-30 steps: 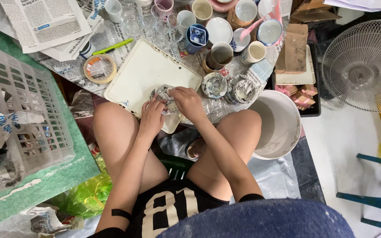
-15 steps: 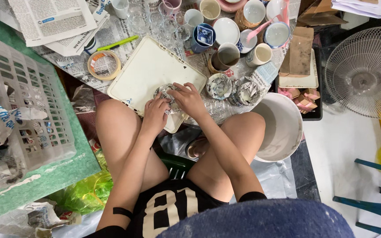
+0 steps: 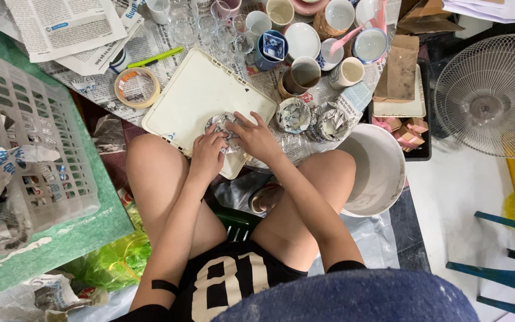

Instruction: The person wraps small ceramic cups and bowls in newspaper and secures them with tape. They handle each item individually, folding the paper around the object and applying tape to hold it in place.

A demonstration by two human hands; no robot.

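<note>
Both hands, left [image 3: 208,156] and right [image 3: 256,138], grip a newspaper-wrapped cup [image 3: 223,126] on the white lid [image 3: 201,95]; best to tuck the paper tight, pressing evenly.

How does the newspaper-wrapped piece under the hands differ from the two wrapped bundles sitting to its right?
The wrapped piece lies on the cream tray, gripped by the left hand and right hand; the two wrapped bundles sit off the tray, untouched. The bundles show fully; the piece is partly hidden. All are wrapped in newspaper.

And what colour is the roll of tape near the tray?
Tan roll of tape, clearest in the head view.
</note>
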